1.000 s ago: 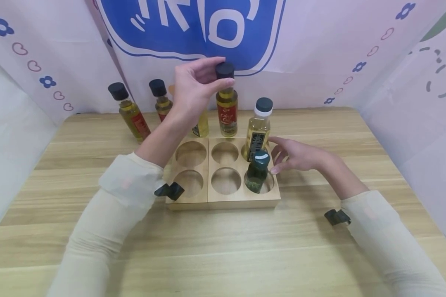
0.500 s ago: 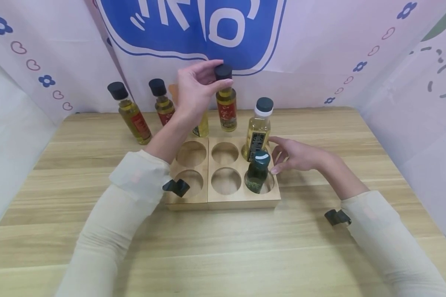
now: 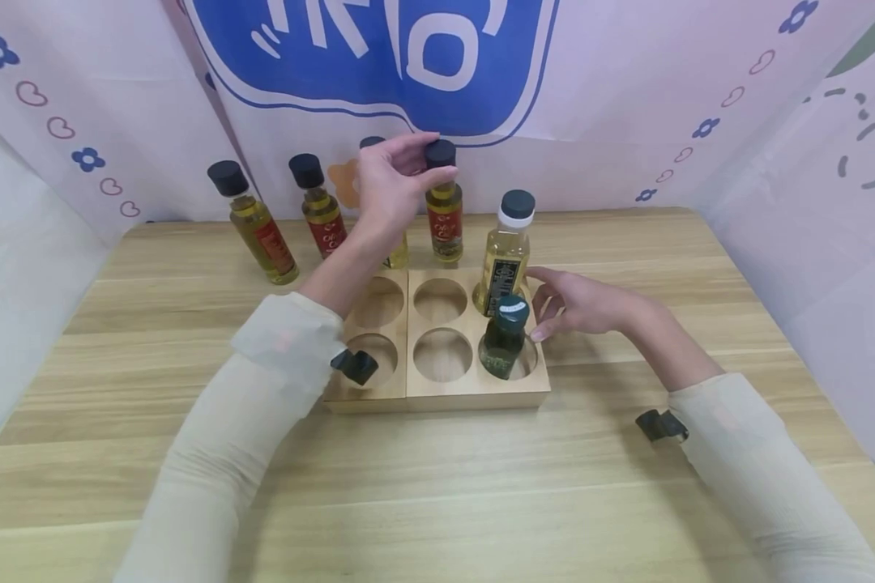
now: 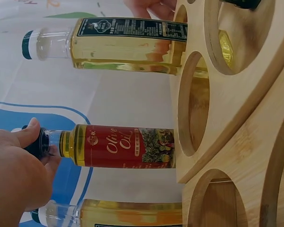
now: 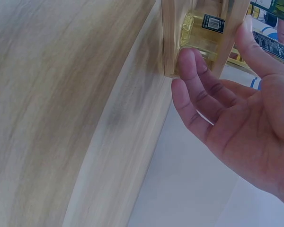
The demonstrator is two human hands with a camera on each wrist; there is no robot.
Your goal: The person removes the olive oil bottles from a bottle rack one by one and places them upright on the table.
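Observation:
In the head view my left hand (image 3: 394, 186) pinches the black cap of an olive oil bottle (image 3: 445, 227) with a red label. This bottle (image 4: 128, 146) is upright just behind the wooden bottle rack (image 3: 479, 393). My right hand (image 3: 579, 304) is at the rack's right side, fingers loosely bent, thumb tip at the edge. In the right wrist view its fingertips (image 5: 187, 61) lie right by the rack's wall. A pale oil bottle (image 3: 506, 251) stands in the back right hole, a small dark green bottle (image 3: 503, 344) in the front right hole.
Two more red-labelled oil bottles (image 3: 266, 239) (image 3: 324, 214) stand behind the rack on the left. Another pale oil bottle (image 3: 399, 253) is partly hidden by my left hand. A white printed backdrop (image 3: 591, 105) rises behind the wooden table (image 3: 437, 486).
My left hand has come down slightly and rightward, and the bottle it holds sits lower and a little farther back. The pale bottle's cap behind that hand now shows. My right hand has stayed put.

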